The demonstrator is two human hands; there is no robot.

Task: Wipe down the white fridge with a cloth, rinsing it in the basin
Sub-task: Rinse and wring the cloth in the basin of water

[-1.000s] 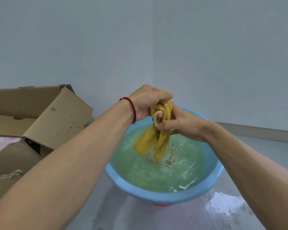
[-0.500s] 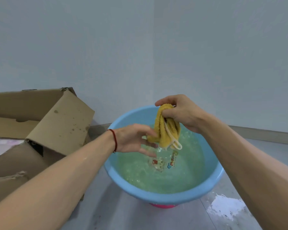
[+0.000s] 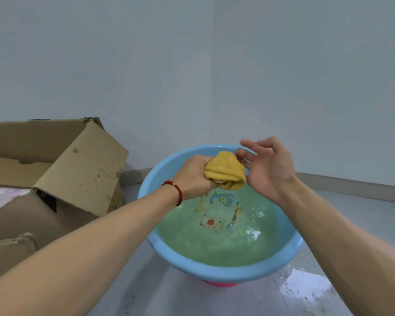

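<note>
- left hand [image 3: 193, 176] grips the yellow cloth [image 3: 225, 171] in a fist, just above the far side of the blue basin [image 3: 214, 271]
- cloth's bunched into a wad, no clear long axis
- right hand [image 3: 268, 167] beside it, fingers [image 3: 249, 142] spread, fingertips touching the cloth
- cardboard box [image 3: 78, 165] left of the basin

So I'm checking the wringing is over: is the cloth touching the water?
Apart. The head view shows the cloth bunched in the left hand, with bare basin visible between it and the water.

My arms: bare to the frame's edge, no sleeves showing.
My left wrist: red cord bracelet [image 3: 178, 193], perhaps one gold bead.
</note>
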